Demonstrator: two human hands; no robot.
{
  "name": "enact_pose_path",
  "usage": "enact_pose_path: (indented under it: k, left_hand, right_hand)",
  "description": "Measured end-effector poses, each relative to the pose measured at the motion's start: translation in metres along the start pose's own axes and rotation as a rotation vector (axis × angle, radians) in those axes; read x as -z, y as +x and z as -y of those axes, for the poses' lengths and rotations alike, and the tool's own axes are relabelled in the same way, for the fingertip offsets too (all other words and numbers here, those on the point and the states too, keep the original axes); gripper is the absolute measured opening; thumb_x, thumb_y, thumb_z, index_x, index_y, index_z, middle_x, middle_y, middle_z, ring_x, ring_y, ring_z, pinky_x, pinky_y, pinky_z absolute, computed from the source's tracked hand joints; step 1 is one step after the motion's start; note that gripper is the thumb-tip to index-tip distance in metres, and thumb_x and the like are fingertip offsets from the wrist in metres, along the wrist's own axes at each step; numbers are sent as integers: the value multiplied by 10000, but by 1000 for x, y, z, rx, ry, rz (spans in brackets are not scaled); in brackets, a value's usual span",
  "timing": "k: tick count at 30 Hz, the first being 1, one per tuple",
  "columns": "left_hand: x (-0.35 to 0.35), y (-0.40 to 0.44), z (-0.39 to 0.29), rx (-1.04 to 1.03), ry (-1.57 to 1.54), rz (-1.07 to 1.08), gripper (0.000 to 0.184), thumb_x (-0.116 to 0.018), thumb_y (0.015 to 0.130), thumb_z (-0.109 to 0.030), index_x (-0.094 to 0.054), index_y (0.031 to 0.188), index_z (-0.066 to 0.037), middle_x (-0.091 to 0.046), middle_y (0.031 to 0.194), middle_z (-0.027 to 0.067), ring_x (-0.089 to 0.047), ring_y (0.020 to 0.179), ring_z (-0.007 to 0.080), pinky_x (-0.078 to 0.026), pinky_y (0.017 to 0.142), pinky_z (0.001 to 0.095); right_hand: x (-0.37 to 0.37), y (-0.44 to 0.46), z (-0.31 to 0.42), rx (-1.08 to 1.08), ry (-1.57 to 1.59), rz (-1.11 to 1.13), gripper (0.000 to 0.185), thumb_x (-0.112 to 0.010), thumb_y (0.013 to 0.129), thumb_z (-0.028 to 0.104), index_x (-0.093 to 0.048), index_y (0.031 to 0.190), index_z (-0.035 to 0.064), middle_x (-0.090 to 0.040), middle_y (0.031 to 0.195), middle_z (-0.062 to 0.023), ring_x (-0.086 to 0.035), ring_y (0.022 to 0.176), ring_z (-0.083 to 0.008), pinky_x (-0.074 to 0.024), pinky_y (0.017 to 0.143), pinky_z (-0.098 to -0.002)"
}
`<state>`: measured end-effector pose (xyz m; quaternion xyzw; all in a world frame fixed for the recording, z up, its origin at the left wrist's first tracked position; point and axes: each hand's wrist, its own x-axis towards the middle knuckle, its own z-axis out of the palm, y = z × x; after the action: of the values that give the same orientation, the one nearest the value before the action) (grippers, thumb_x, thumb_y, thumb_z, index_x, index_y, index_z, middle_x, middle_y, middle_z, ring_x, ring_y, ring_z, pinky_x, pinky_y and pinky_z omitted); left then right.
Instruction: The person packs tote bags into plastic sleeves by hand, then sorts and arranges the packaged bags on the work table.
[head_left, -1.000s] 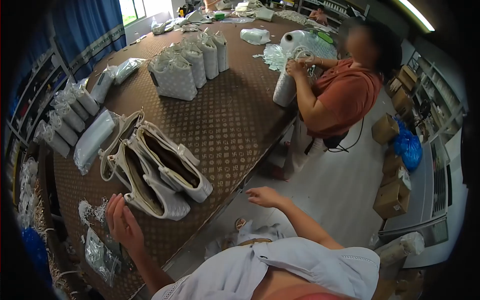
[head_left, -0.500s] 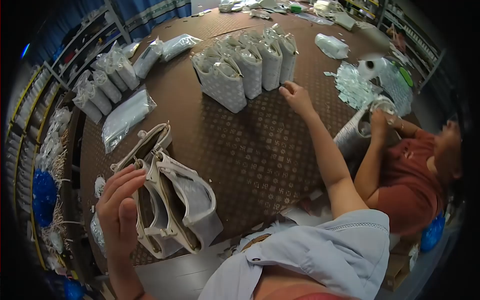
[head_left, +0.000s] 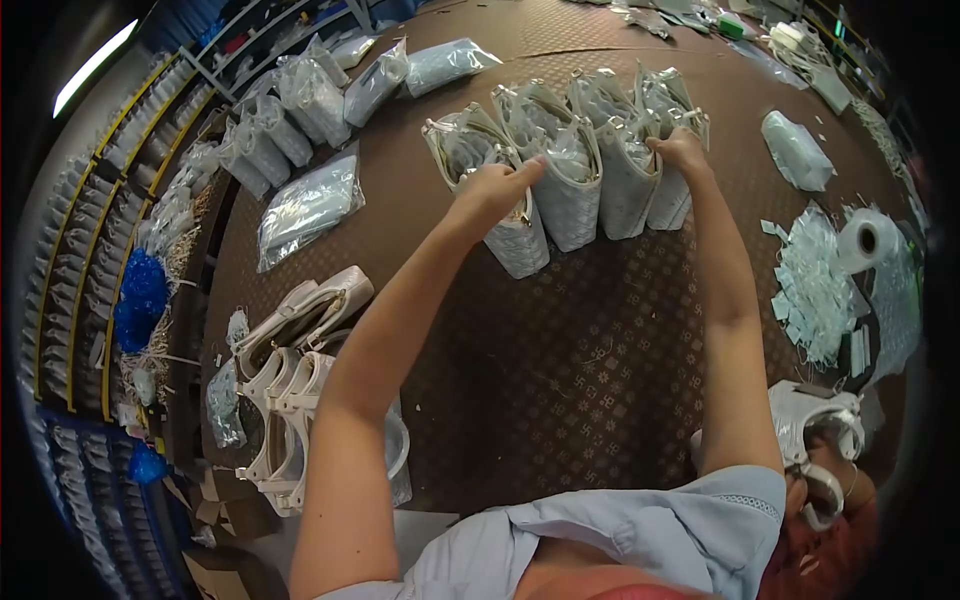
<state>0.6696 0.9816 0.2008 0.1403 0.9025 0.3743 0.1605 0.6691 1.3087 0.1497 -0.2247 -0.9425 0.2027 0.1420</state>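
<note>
Several pale patterned handbags (head_left: 572, 215) stand upright in a row, their open tops stuffed with clear plastic. My left hand (head_left: 492, 196) is closed on the top of the leftmost handbag (head_left: 520, 245), its thumb pointing right toward the neighbouring one. At the right end of the row, my right hand (head_left: 681, 153) grips the upper edge of the rightmost handbag (head_left: 668, 205); its fingertips are partly hidden. Below my left forearm, more white handbags with handles (head_left: 290, 400) lie grouped at the table's near left, partly covered by my arm.
Wrapped bags (head_left: 318, 105) and a flat plastic packet (head_left: 312, 208) lie at the left. On the right are plastic scraps (head_left: 812, 285), a roll (head_left: 868, 240) and a wrapped bundle (head_left: 797, 150). A co-worker's hand (head_left: 830, 470) holds a white handbag (head_left: 815, 415). Shelves (head_left: 100, 230) line the left.
My left hand has moved from the near-left handbags up to the row. My right hand has gone from beside the row to its right end. The view has shifted.
</note>
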Motion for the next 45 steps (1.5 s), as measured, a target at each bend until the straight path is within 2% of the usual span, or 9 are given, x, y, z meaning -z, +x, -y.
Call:
enact_pose_path:
  k: [3, 10, 17, 22, 24, 30, 34, 40, 45]
  left_hand:
    - [-25, 50, 7, 148, 92, -43, 804, -538, 747, -694, -659, 904, 85, -653, 938, 229, -643, 918, 307, -476, 808, 384]
    - [-57, 88, 1, 226, 232, -218, 855, -615, 644, -726, -647, 1048, 27, -662, 1005, 185, -639, 959, 304, -482, 843, 369]
    - [-52, 110, 24, 391, -91, -289, 499, -599, 716, -346, -648, 1055, 16, -646, 1038, 204, -638, 967, 337, -491, 866, 370]
    - [-32, 86, 40, 327, -93, -200, 417, -594, 718, -197, -624, 1065, 32, -648, 1004, 215, -675, 828, 325, -589, 588, 398]
    - [-31, 78, 44, 330, -105, -231, 490, -702, 614, -333, -664, 954, 17, -657, 949, 193, -656, 887, 287, -533, 757, 378]
    - [-22, 12, 40, 379, 4, -139, 359, -564, 694, -195, -656, 951, 38, -662, 928, 218, -671, 796, 345, -550, 703, 389]
    - [-22, -52, 61, 41, 115, -157, 457, -655, 618, -306, -665, 955, 2, -651, 989, 219, -618, 966, 339, -482, 835, 369]
    - [-67, -55, 55, 136, 193, -202, 520, -566, 707, -468, -671, 1030, -75, -652, 1038, 181, -605, 1010, 338, -385, 914, 474]
    - [-64, -56, 64, 181, 124, -302, 468, -585, 728, -402, -673, 999, -31, -655, 1015, 192, -615, 988, 339, -422, 881, 457]
  right_hand:
    - [10, 15, 7, -44, -82, 166, 519, -671, 707, 441, -678, 945, -19, -641, 1042, -219, -622, 992, -313, -469, 836, -399]
    - [-25, 22, 0, -49, -132, 95, 541, -601, 757, 459, -665, 989, -26, -630, 1070, -227, -602, 1036, -328, -454, 872, -414]
    - [-14, 13, -2, -47, -108, 251, 502, -574, 775, 424, -664, 973, -28, -640, 1008, -243, -614, 990, -358, -460, 850, -428]
    - [-17, -32, -16, -30, -69, 131, 517, -594, 773, 411, -633, 989, -58, -630, 1000, -267, -600, 980, -393, -450, 858, -448]
    - [-21, -52, -18, -29, -73, 125, 527, -599, 772, 410, -623, 1006, -62, -625, 1008, -272, -595, 986, -397, -449, 862, -449]
    - [6, -116, -13, -60, -53, 167, 509, -613, 748, 403, -645, 943, -66, -634, 933, -276, -613, 918, -407, -460, 812, -454]
    - [46, -153, -27, -28, 4, 227, 461, -624, 721, 386, -671, 859, -50, -643, 840, -268, -634, 837, -401, -472, 743, -447]
    - [31, -187, -27, -143, -232, 46, 483, -618, 768, 447, -683, 878, -19, -645, 925, -247, -615, 896, -412, -473, 772, -485]
    - [24, -184, -32, -163, -155, -7, 453, -617, 771, 408, -660, 868, -32, -645, 871, -242, -608, 868, -419, -448, 752, -472]
